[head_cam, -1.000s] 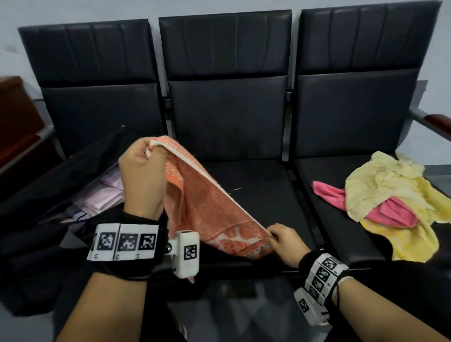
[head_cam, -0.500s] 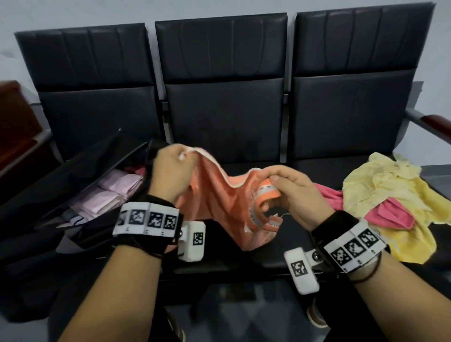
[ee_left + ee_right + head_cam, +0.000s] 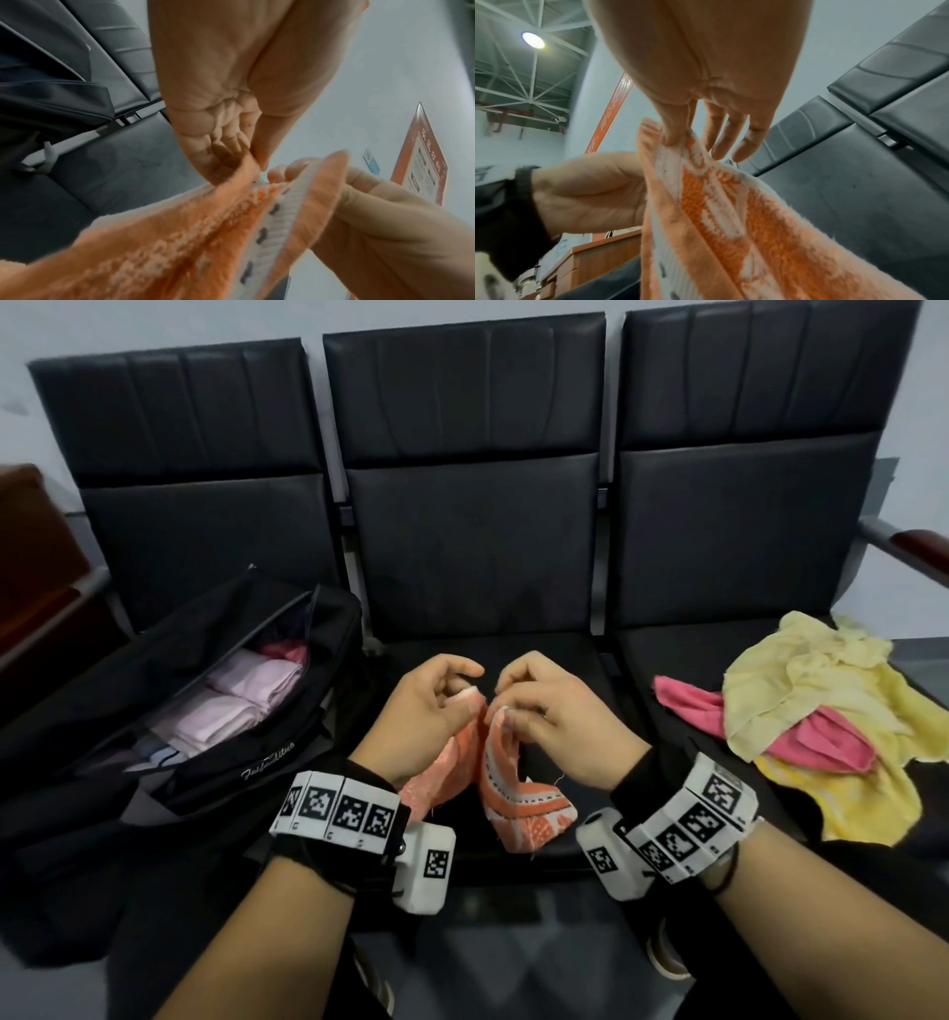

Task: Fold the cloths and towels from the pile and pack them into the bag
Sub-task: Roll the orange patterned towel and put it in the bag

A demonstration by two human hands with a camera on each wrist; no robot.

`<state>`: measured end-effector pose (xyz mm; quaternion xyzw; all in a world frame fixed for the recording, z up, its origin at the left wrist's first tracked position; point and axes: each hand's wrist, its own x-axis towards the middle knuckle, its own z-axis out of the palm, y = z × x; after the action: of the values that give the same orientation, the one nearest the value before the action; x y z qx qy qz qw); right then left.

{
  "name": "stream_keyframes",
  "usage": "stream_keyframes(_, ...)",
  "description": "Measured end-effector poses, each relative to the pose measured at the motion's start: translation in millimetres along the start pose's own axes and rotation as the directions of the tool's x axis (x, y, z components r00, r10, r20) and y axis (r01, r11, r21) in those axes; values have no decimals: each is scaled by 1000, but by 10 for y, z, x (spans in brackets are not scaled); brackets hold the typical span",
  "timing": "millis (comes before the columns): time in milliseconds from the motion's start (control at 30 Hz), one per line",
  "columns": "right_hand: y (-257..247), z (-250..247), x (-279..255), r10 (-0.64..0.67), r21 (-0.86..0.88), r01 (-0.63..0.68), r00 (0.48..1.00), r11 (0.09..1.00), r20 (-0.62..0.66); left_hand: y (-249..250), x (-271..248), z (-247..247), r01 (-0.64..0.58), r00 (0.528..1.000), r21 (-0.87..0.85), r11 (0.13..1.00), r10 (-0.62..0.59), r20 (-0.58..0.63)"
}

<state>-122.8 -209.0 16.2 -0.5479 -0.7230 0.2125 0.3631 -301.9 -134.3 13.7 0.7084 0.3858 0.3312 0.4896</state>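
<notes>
I am pinching one top corner of the orange towel (image 3: 493, 778) with my left hand (image 3: 426, 711) and the matching corner with my right hand (image 3: 552, 711), thumb and forefinger clamped on the white-banded hem in each, my other fingers hanging loose. I am holding the two corners nearly touching above the front edge of the middle seat (image 3: 493, 660), and the rest of the towel is drooping below my wrists in two limp halves.

The black bag (image 3: 215, 711) is lying open on the left seat, with folded pale pink cloths (image 3: 241, 701) showing in its mouth. The unfolded pile (image 3: 821, 726), yellow and pink cloths tangled together, is lying on the right seat.

What I am worrying about is the fold going crooked: with only the tips gripping, a hem could slip as I pass both corners into one hand, and the hanging halves look twisted, so the lower edges may not line up. The lowest part is hanging at the seat's front edge and could snag there.
</notes>
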Motion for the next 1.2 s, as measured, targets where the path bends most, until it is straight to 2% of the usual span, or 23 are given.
stream_keyframes(100, -54, 22, 38, -38, -32, 36, 998, 999, -44, 6, -33, -26, 14, 1000, -85, 996, -15, -6)
stream_keyframes(200, -95, 70, 53, -88, -58, 83, 991, 995, -97, 7, -62, -29, -4, 999, -91, 996, 1, -35)
stream_keyframes(300, -81, 103, 89, -23, -16, 21, 989, 1000, -147, 14, -95, -30, -21, 998, -80, 997, 17, -53)
stream_keyframes(533, 2, 176, 112, 93, -91, -112, 976, 989, -196, 55, -163, -33, -51, 998, 3, 999, 52, -45)
stream_keyframes(900, -3, 173, 110, 134, -89, -150, 977, 985, -169, 72, -219, -12, -43, 994, 24, 999, 46, -102)
stream_keyframes(1200, -41, 196, 107, 150, -103, -168, 975, 980, -166, 41, -220, -35, -137, 986, 176, 975, 152, -74)
